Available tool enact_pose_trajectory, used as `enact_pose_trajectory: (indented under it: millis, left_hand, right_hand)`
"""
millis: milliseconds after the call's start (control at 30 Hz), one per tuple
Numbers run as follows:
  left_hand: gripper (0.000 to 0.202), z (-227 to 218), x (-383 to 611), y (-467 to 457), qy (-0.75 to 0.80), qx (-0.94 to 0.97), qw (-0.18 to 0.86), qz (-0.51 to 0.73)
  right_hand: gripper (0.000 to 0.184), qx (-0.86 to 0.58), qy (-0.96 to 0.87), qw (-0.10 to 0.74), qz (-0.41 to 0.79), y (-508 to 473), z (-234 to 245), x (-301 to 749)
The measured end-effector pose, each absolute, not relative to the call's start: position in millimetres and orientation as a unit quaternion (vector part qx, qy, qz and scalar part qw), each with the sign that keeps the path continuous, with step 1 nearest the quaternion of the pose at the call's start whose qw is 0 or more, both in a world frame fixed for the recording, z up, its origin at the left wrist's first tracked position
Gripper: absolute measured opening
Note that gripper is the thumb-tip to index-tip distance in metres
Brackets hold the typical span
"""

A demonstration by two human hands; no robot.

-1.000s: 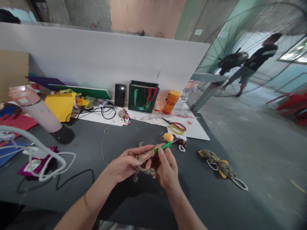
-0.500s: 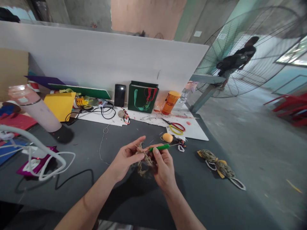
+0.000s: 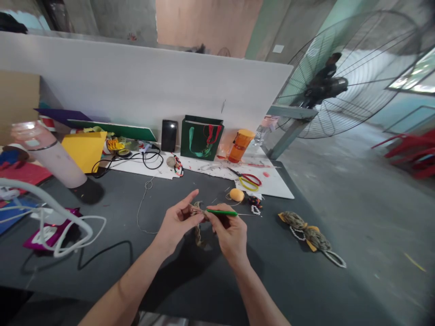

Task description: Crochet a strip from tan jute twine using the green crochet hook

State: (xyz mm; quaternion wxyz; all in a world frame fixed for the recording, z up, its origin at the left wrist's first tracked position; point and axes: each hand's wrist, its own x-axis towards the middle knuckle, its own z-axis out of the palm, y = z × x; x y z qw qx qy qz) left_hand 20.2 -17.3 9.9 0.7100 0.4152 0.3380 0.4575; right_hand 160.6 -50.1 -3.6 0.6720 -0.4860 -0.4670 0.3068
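Note:
My left hand pinches a small knotted piece of brown jute cord that hangs down between both hands above the dark grey table. My right hand grips a green-handled crochet hook, its tip pointing left into the cord at my left fingertips. A loose thread trails from the work across the table toward the back.
A finished jute piece with beads lies to the right. Close behind the hands are an orange ball, beads and scissors. A green gift bag, orange bottle, pink bottle and white cables stand around. A large fan is at the right.
Both hands have risen and shifted slightly back. The hook has levelled out, tip now at my left fingertips. The person beyond the fan has walked left, behind the fan.

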Motion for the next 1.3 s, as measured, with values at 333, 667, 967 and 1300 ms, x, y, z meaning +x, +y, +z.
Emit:
enact_pose_trajectory:
  millis: [333, 667, 967, 1300]
  left_hand:
    - [0.068, 6.6, 19.7, -14.2, 0.337, 0.409, 0.728, 0.434]
    - [0.069, 14.3, 12.6, -11.3, 0.349, 0.413, 0.738, 0.405]
    - [0.068, 7.8, 15.7, -11.0, 0.334, 0.415, 0.725, 0.437]
    - [0.065, 9.7, 14.7, -11.8, 0.325, 0.402, 0.745, 0.421]
  right_hand:
    - [0.028, -0.486, -0.360, 0.695, 0.389, -47.0, -7.9, 159.5]
    - [0.043, -0.473, -0.305, 0.682, 0.468, -46.9, -2.7, 160.7]
    - [0.041, -0.478, -0.329, 0.659, 0.479, -48.0, -2.4, 159.0]
    - [0.029, -0.432, -0.345, 0.686, 0.473, -48.3, 1.1, 158.9]
